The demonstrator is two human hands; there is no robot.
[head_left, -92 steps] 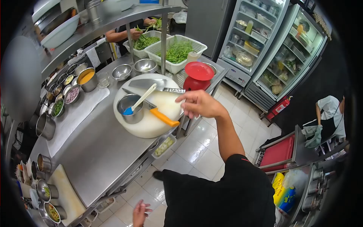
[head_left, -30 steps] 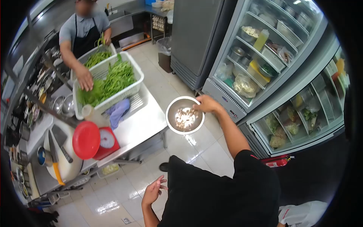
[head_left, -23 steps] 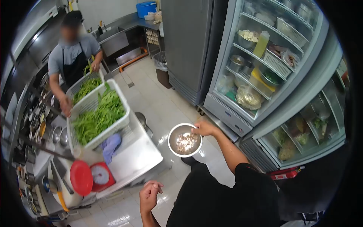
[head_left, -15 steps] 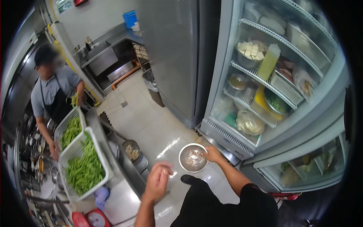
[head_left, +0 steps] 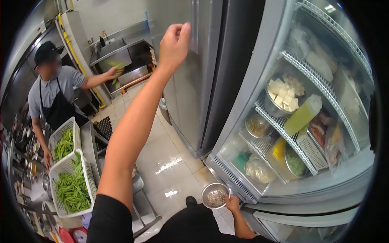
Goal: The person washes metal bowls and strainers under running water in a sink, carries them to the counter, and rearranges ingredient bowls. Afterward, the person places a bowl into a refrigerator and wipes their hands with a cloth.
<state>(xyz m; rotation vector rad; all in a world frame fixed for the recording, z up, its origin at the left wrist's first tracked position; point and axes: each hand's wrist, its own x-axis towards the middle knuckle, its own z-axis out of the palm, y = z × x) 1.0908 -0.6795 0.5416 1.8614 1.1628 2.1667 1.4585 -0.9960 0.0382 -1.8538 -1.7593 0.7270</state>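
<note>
My right hand (head_left: 232, 202) grips the rim of a round metal bowl (head_left: 205, 189), low in front of the glass-door fridge. Small pale and brownish pieces (head_left: 216, 197) lie in the bottom of the bowl; I cannot make out what they are. My left hand (head_left: 175, 45) is raised at arm's length in front of a tall steel cabinet (head_left: 178, 109). Its fingers are curled in with the thumb up, and nothing shows in them. Whether it touches the cabinet, I cannot tell.
At right, the glass-door fridge (head_left: 259, 48) holds a bowl of white blocks (head_left: 282, 95), a yellow-green bottle (head_left: 303, 115) and bags. On the left counter stand white baskets of green vegetables (head_left: 73, 190). Behind them a co-worker (head_left: 56, 89) holds out some greens. A sink (head_left: 115, 54) is at the back.
My left hand has risen from low in front of me up to the steel cabinet. The bowl has shifted slightly down and right in view. The co-worker's arm has stretched toward the sink.
</note>
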